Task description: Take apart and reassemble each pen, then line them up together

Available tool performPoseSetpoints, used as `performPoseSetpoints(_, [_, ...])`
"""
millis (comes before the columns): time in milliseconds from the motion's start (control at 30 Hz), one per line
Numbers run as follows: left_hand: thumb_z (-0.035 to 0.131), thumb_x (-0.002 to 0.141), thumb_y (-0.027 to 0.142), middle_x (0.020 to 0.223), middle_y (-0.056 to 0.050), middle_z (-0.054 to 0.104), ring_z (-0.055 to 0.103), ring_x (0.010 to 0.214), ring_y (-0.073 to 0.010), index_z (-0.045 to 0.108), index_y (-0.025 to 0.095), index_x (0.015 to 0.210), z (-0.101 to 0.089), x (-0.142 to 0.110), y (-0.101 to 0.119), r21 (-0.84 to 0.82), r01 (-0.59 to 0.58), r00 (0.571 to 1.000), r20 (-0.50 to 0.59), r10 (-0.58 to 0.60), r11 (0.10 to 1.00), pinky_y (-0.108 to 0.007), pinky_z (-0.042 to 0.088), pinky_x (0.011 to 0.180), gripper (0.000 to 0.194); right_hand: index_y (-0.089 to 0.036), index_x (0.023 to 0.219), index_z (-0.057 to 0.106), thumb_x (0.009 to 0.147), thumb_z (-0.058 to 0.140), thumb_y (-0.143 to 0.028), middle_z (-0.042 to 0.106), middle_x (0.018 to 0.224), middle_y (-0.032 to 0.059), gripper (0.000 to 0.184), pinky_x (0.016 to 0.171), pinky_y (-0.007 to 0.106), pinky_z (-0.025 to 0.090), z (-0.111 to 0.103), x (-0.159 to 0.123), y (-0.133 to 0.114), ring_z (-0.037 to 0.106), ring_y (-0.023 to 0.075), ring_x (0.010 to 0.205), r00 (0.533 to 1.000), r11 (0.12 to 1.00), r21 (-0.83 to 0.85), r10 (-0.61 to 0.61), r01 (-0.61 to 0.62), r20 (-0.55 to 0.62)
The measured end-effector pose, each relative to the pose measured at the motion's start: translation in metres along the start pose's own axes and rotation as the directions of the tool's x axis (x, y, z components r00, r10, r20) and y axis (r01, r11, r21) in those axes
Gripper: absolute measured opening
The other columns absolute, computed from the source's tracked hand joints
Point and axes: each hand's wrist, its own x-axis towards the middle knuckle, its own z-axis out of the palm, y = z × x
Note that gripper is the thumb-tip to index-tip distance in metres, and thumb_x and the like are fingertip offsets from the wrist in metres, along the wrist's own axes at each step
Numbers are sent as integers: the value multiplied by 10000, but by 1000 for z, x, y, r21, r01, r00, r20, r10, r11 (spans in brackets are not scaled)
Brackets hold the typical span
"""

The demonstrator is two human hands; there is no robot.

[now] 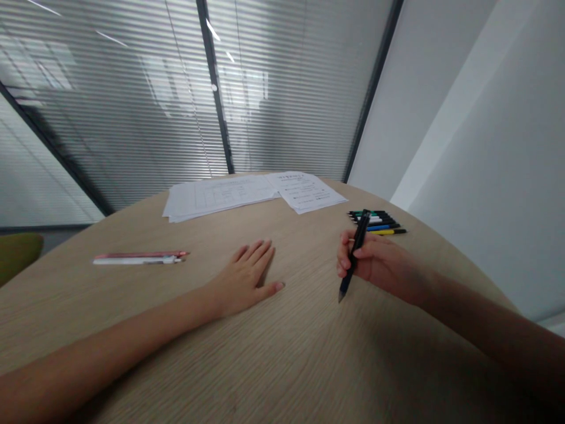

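Hands apart: left hand [245, 278] palm-down on table [265, 365], right hand [385, 265] gripping black pen [361, 233]; one already picked up, farther pens [378, 222] lying untouched.

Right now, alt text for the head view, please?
The right hand holds a black pen, tip down; the left hand rests palm-down on a table. Papers lie beyond, with a row of pens at right and two pens at left.

Printed papers [220, 197] overlap, slatted blinds [291, 118] behind, pale wall [489, 159] right, green chair [18, 254] (mostly cut off) left.
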Motion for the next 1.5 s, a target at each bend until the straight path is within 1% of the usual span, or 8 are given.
performPoseSetpoints(167, [196,794,600,1372,-152,179,161,1261,-255,218,48,1305,1,-1,0,-4,-1,1000,-20,1,1000,-418,166,1005,752,-224,907,466,646,429,-96,501,570,-55,293,389,196,305,0,0,-4,373,64,376,998,995,101,-10,16,-57])
performPoseSetpoints(267, [208,794,596,1370,-153,191,171,1258,-256,225,47,1302,0,-1,0,-13,-1,1000,-29,1,1000,-415,171,1005,748,-200,802,491,731,453,-266,432,514,-59,105,345,172,247,-1,-1,-8,317,54,354,996,984,160,85,-81,-20])
performPoseSetpoints(367, [214,796,591,1370,-152,199,179,1257,-252,228,46,1301,0,-1,1,-6,4,1000,-30,-5,1000,-411,170,1006,743,-178,666,481,758,372,-543,310,400,-77,391,311,165,201,-5,-2,-11,233,52,314,988,968,199,146,-154,53])
performPoseSetpoints(467, [229,794,586,1369,-150,207,191,1254,-249,244,51,1296,0,0,1,5,15,1000,-27,-15,1000,-410,176,1003,734,-175,647,489,733,275,-657,202,331,-101,534,291,165,172,-8,-2,-13,142,51,282,982,961,209,163,-180,96])
performPoseSetpoints(800, [256,793,575,1360,-159,230,212,1246,-259,265,46,1286,-1,0,2,-20,6,998,-57,-7,1000,-416,199,994,723,-182,612,478,755,208,-567,176,320,-95,491,291,191,184,-4,-6,-21,107,71,290,986,968,196,165,-156,-31])
performPoseSetpoints(1067, [263,788,581,1359,-156,238,220,1243,-261,275,62,1283,2,1,0,-22,2,997,-82,-4,1000,-412,208,990,717,-175,599,491,703,227,-694,169,323,-102,592,291,177,163,-6,-4,-18,100,57,286,986,962,215,163,-167,35])
performPoseSetpoints(1200, [244,791,586,1364,-147,230,211,1247,-253,267,72,1287,4,0,-1,-11,-1,996,-87,0,1000,-409,202,991,715,-182,570,476,669,219,-742,157,319,-105,625,285,174,170,-7,-3,-18,108,55,278,984,967,183,180,-180,16])
performPoseSetpoints(1500, [232,796,579,1365,-151,224,204,1249,-249,267,61,1288,3,1,0,7,3,997,-72,-2,1000,-404,195,994,715,-190,549,450,738,239,-611,146,339,-97,508,289,184,173,-5,-5,-20,104,63,287,987,973,173,162,-156,-19])
